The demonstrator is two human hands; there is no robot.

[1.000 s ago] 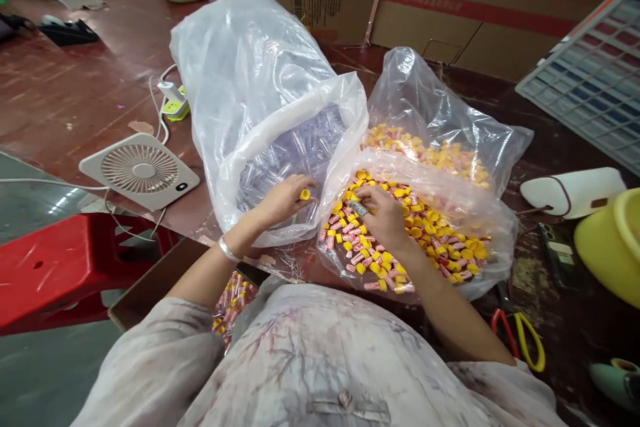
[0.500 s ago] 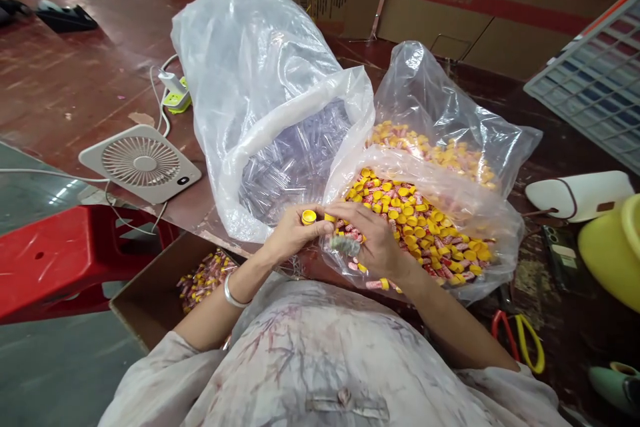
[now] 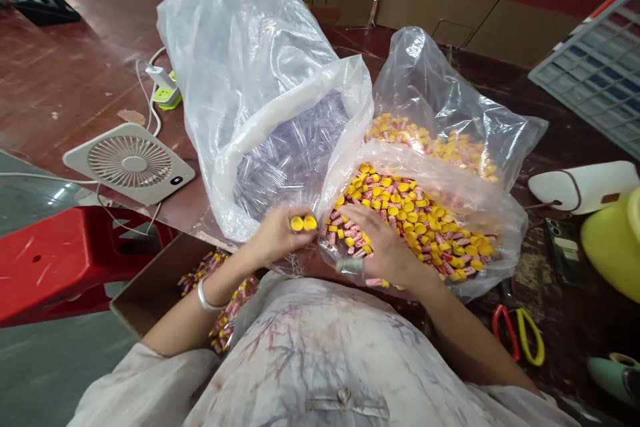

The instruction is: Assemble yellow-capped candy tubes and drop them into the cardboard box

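Note:
My left hand [image 3: 277, 232] is closed around two yellow-capped pieces [image 3: 303, 223], their round caps side by side and facing up. Just right of it, my right hand [image 3: 377, 243] rests over the near edge of a heap of yellow-capped, pink-patterned pieces [image 3: 415, 220] in a clear plastic bag [image 3: 507, 213]; its fingers are spread and curve down onto the pieces. Something pale is wrapped on one of its fingers. Behind my left hand a large translucent bag [image 3: 235, 33] lies open, with many clear plastic tubes [image 3: 285, 160] inside.
A small fan [image 3: 134, 163], a plug adapter [image 3: 166, 90] and cables lie left. Below are a red stool [image 3: 65, 247] and a cardboard box [image 3: 145, 280] holding capped pieces. Scissors [image 3: 530, 337], a phone [image 3: 565, 250], a yellow container [image 3: 613, 247] and a white rack [image 3: 595, 73] are right.
My hands have moved apart, the left one leftward. Two yellow caps now sit together in the left hand. The right hand has opened over the heap. The view has shifted slightly.

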